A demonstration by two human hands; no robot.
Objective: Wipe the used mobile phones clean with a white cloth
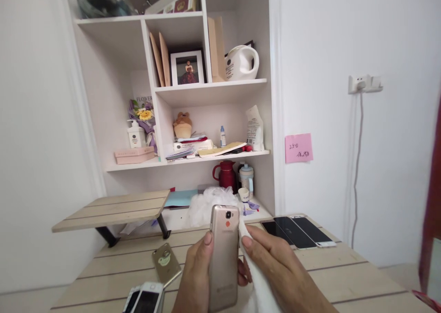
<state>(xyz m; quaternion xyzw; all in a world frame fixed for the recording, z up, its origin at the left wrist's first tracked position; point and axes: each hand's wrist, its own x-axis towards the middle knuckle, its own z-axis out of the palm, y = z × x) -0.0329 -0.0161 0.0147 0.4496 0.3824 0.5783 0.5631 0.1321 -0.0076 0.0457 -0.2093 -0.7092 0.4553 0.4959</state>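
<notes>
Upright in my left hand (195,272) is a gold smartphone (223,258), its back with the camera lens and a small orange mark facing me. My thumb lies along its left edge and fingertips wrap round the right edge. My right hand (275,262) pinches a white cloth (257,276) against the phone's upper right edge; the cloth hangs down below the hand. To the left on the table lies another gold phone (166,263) with a ring holder and a green sticker. Nearer me are white phones (146,298), overlapping and cut off by the frame.
Several phones with dark screens (299,231) lie side by side at the table's right. A small raised wooden stand (113,209) occupies the back left. Behind the table are a crumpled clear plastic bag (210,205), a red jug (226,175) and a shelf unit (213,88).
</notes>
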